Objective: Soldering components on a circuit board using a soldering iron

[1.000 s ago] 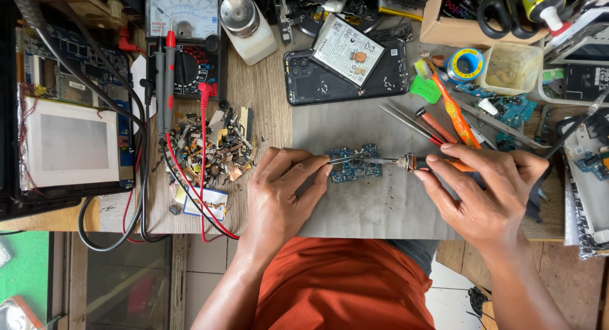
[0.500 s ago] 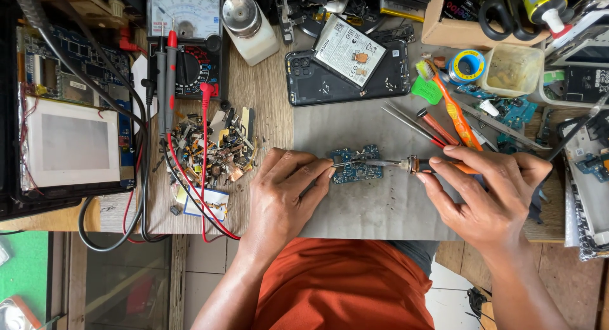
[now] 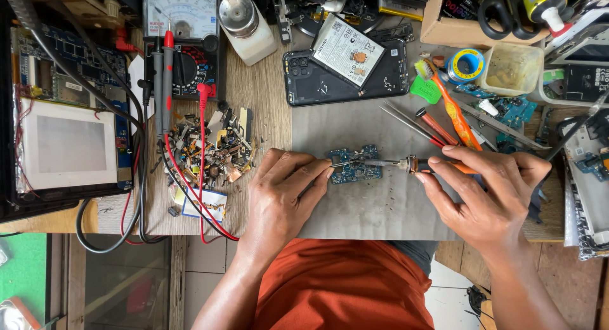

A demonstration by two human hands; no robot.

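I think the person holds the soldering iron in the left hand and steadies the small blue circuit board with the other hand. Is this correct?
Not quite. In the head view, the soldering iron is in the right hand, and the left hand steadies the small blue circuit board.

Wooden workbench [image 3: 260,95]; grey mat [image 3: 380,209], blue circuit board [image 3: 355,166], opened phone [image 3: 346,70], multimeter [image 3: 184,44], scrap pile [image 3: 212,149]

An electronics repair workshop: a cluttered desk [image 3: 266,95] with an analogue multimeter [image 3: 181,25], opened phone [image 3: 346,70], loose circuit boards [image 3: 507,108] and a pile of scrap components [image 3: 212,149]
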